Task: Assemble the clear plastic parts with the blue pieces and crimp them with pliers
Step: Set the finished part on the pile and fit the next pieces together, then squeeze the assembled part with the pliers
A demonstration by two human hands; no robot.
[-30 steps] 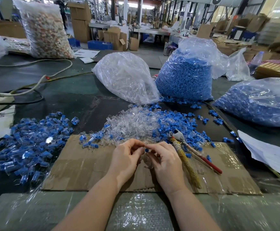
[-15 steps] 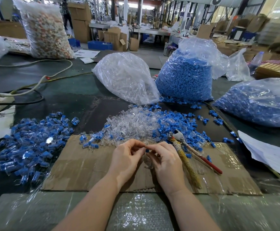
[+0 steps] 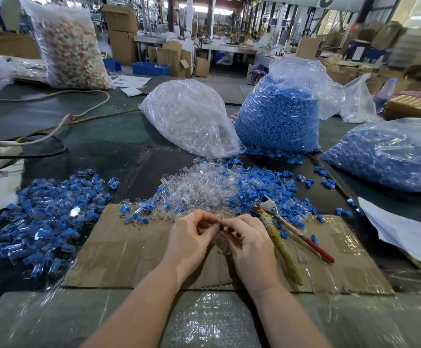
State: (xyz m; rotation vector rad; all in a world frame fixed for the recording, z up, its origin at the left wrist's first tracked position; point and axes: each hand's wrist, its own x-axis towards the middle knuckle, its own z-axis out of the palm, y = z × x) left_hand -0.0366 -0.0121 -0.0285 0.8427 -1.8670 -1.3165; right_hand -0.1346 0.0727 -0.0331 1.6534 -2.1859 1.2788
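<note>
A small blue plastic piece (image 3: 221, 227) is pinched between the fingertips of both hands above the flat brown cardboard sheet (image 3: 129, 249) at the near middle of the table. The left hand (image 3: 192, 241) curls its thumb and forefinger onto it from one side, the right hand (image 3: 248, 243) from the other; whether a clear part sits on it cannot be told. Just right of the right hand, on the cardboard, lie the pliers with red and tape-wrapped handles (image 3: 283, 234). Beyond the hands is a loose heap of clear plastic parts (image 3: 202, 188) mixed with blue pieces; left of the cardboard a pile of assembled blue-and-clear parts (image 3: 49, 217). Farther back stand a clear bag of transparent parts (image 3: 189, 116) and a bag of blue pieces (image 3: 277, 116).
</note>
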